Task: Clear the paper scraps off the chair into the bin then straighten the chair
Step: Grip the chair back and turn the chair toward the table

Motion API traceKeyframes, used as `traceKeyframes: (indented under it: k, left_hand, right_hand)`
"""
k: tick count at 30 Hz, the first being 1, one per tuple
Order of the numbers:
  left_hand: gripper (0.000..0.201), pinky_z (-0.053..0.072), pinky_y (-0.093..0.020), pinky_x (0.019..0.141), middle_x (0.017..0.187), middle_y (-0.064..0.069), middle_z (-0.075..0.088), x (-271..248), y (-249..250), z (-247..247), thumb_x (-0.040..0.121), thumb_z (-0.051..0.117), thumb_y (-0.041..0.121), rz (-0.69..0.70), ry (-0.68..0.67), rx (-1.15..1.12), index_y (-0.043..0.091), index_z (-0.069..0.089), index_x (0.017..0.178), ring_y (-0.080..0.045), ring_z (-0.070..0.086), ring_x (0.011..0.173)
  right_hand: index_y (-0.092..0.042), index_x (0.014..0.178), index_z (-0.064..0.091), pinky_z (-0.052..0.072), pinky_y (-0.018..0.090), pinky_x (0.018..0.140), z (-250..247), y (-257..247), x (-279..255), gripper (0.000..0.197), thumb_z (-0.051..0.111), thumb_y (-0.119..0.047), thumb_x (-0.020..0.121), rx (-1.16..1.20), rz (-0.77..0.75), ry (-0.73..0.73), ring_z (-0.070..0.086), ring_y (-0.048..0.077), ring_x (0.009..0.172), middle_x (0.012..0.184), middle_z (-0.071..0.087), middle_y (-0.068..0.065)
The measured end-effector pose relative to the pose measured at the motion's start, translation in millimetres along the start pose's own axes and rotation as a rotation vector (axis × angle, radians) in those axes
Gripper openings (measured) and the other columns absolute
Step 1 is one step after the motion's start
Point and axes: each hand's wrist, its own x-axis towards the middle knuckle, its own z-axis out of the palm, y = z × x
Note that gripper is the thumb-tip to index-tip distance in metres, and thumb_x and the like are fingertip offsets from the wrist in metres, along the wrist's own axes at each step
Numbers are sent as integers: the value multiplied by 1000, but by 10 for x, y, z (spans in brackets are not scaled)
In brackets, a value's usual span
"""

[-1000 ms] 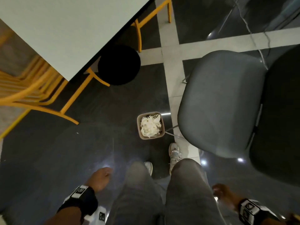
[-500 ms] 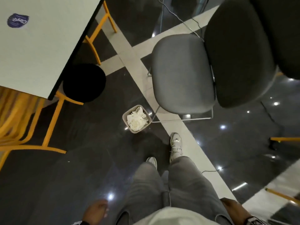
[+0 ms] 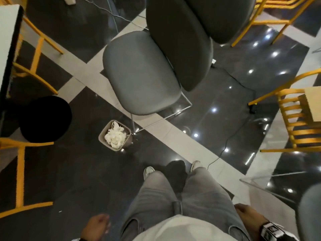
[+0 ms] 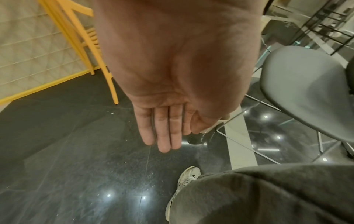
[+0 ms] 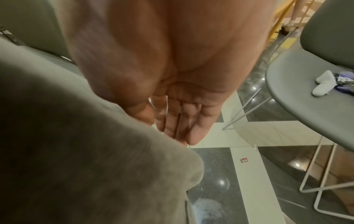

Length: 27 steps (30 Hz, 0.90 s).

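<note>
Chair (image 3: 140,73): grey, seat bare of scraps, standing askew across the floor's pale stripe; likely awaiting straightening.
Bin (image 3: 115,135): on the floor just beside the chair's front leg, heaped with white paper scraps (image 3: 114,136), placed close for short drops.
Left hand (image 3: 96,226), right hand (image 3: 246,214): hanging at the thighs, each grip loose with straight fingers, holding nothing, well apart from the chair.
</note>
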Motion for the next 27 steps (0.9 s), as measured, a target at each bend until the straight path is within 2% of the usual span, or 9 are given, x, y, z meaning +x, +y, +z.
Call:
traceKeyframes:
  k: [3, 7, 10, 13, 15, 17, 20, 24, 27]
  left_hand:
    - [20, 41, -20, 39, 69, -19, 63, -104, 469, 227, 99, 55, -3, 48, 13, 20, -3, 67, 82, -20, 53, 54]
    - [22, 38, -11, 31, 84, -22, 63, -334, 1054, 633, 100, 49, -6, 120, 0, 49, 1, 63, 85, -26, 56, 71]
    - [16, 40, -11, 33, 91, -24, 63, -423, 1393, 991, 101, 48, -5, 145, 35, 131, -3, 63, 98, -28, 57, 74]
    - [16, 50, -21, 47, 101, -27, 69, -489, 1809, 1451, 101, 50, -1, 163, 69, 163, 0, 64, 107, -33, 64, 85]
    - [16, 52, -34, 70, 108, -24, 72, -519, 2093, 1740, 100, 53, 5, 196, 64, 219, 6, 67, 107, -35, 70, 94]
    - [15, 50, -40, 82, 107, -20, 74, -564, 2381, 1981, 98, 56, 6, 234, 52, 271, 13, 69, 104, -35, 71, 97]
    - [19, 53, -37, 91, 107, -12, 73, -644, 2795, 2292, 93, 62, 6, 296, 30, 366, 11, 70, 109, -29, 70, 98]
    - [19, 48, -30, 82, 103, -9, 73, -663, 3371, 2570, 91, 64, 10, 299, 8, 419, 16, 71, 109, -21, 65, 89]
    - [18, 52, -36, 90, 105, -10, 74, -522, 3758, 2733, 90, 64, 11, 290, -10, 391, 18, 71, 105, -25, 68, 94]
  right_hand:
    - [-24, 96, 72, 42, 23, 83, -52, 356, 93, 21, 52, -31, 96, -3, 34, -55, 64, 20, 107, 109, 73, 6]
    - [-31, 89, 79, 37, 30, 110, -150, 1026, 474, 27, 53, -26, 98, 40, 22, -132, 54, 16, 127, 119, 72, 2]
    - [-31, 91, 74, 44, 22, 90, -603, 1155, 538, 27, 55, -50, 94, 106, 35, -141, 63, 15, 100, 105, 70, -1]
    - [-11, 101, 72, 43, 12, 58, -1173, 1323, 675, 24, 50, -19, 101, 249, 97, -84, 64, 14, 74, 89, 70, 2]
    - [0, 100, 68, 41, 20, 47, -1486, 1529, 814, 22, 47, -7, 101, 366, 131, -55, 61, 23, 63, 81, 70, 13]
    - [1, 101, 67, 38, 25, 50, -1737, 1691, 967, 21, 47, -6, 101, 443, 147, -39, 58, 24, 59, 78, 70, 14]
    - [-2, 103, 67, 38, 25, 50, -2098, 1754, 1092, 20, 48, -8, 101, 478, 132, -48, 58, 19, 57, 78, 71, 11]
    - [6, 101, 64, 39, 14, 42, -2569, 1580, 1209, 22, 43, -1, 102, 445, 78, -58, 53, 18, 59, 79, 63, 14]
    - [4, 95, 63, 37, 12, 39, -2876, 1415, 1351, 23, 40, 4, 101, 378, 54, -75, 52, 19, 60, 79, 61, 14]
